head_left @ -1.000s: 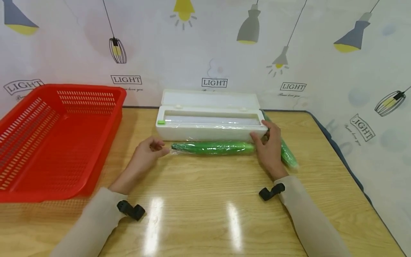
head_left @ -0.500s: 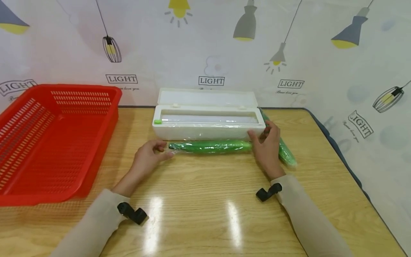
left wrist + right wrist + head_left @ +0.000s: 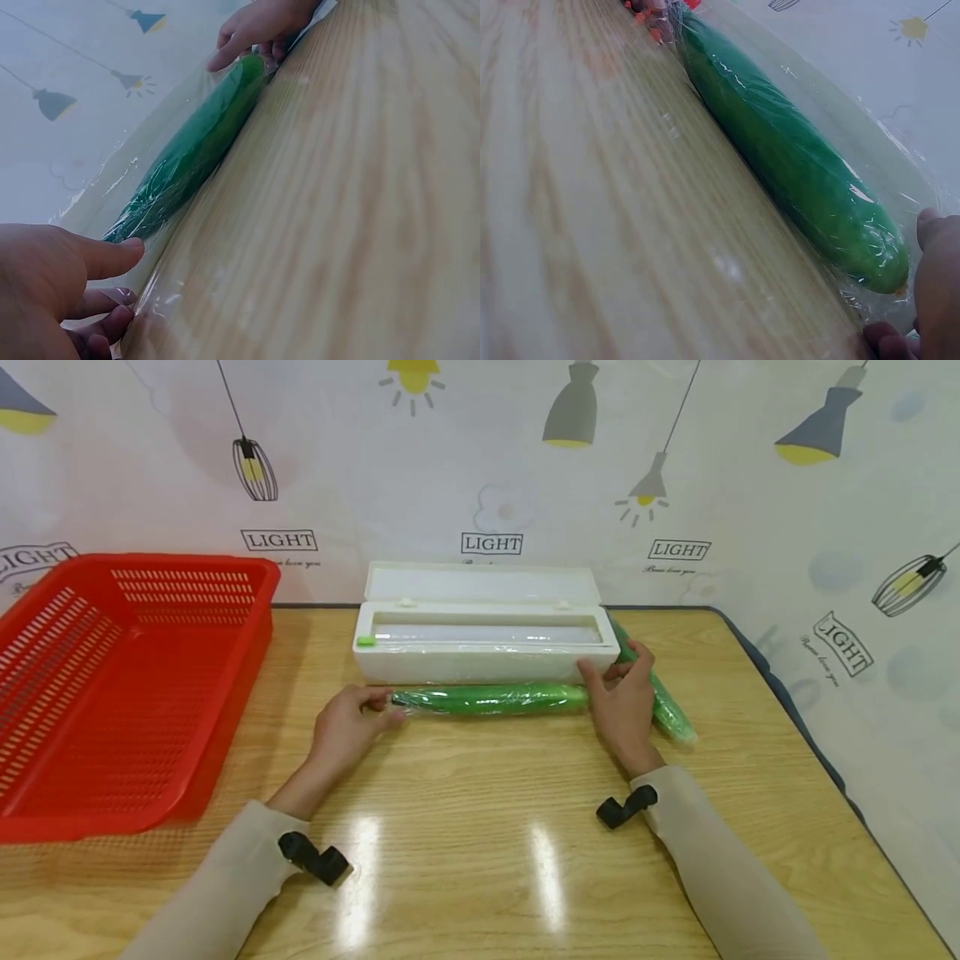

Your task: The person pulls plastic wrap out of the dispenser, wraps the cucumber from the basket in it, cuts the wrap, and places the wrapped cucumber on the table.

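A cucumber (image 3: pixel 491 699) in clear plastic wrap (image 3: pixel 142 210) lies along the front of a white cling film dispenser (image 3: pixel 480 666), whose lid stands up. Film runs from the dispenser down to the cucumber. At the cucumber's dark left end, my left hand (image 3: pixel 348 727) pinches the wrap between thumb and fingers. My right hand (image 3: pixel 622 714) is at the pale right end, its thumb against the filmed front of the dispenser and its other fingers curled at the wrap's edge. Part of that grip is hidden. Behind the right hand lies a second wrapped cucumber (image 3: pixel 670 710).
To the left stands a large red plastic basket (image 3: pixel 225 710) with slotted sides. A green slider (image 3: pixel 365 642) sits at the dispenser's left end. The wooden table (image 3: pixel 465 843) meets a lamp-patterned wall covering (image 3: pixel 420 477) at the back.
The left hand has shifted slightly right onto the cucumber's end. The right index finger has come off the dispenser's corner. The whole head view has drifted a little; the cucumber stays by the dispenser.
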Motion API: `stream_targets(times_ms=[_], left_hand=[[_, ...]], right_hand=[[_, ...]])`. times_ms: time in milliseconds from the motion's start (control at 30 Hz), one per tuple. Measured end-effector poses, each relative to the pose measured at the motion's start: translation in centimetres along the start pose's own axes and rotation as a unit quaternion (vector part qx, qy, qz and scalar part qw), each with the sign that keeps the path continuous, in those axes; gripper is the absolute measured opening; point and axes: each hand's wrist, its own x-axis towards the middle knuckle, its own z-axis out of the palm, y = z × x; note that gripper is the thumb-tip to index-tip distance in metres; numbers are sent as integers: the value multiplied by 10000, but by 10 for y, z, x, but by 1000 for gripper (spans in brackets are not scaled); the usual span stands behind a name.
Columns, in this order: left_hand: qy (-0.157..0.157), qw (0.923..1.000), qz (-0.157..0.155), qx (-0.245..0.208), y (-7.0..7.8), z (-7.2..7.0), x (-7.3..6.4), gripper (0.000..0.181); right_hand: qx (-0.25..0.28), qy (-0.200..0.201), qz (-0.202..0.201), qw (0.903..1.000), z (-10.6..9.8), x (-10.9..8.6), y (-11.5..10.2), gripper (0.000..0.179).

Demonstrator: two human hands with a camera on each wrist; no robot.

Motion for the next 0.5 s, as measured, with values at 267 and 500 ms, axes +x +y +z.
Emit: stream_targets(times_ms=[267, 500], left_hand=[[39, 10000, 72, 49, -1, 3, 2, 39], [65, 9999, 91, -51, -2, 4, 3, 35]], right_hand=[[114, -86, 132, 9998, -1, -2, -4, 81], [271, -243, 240, 9990, -3, -3, -5, 80]])
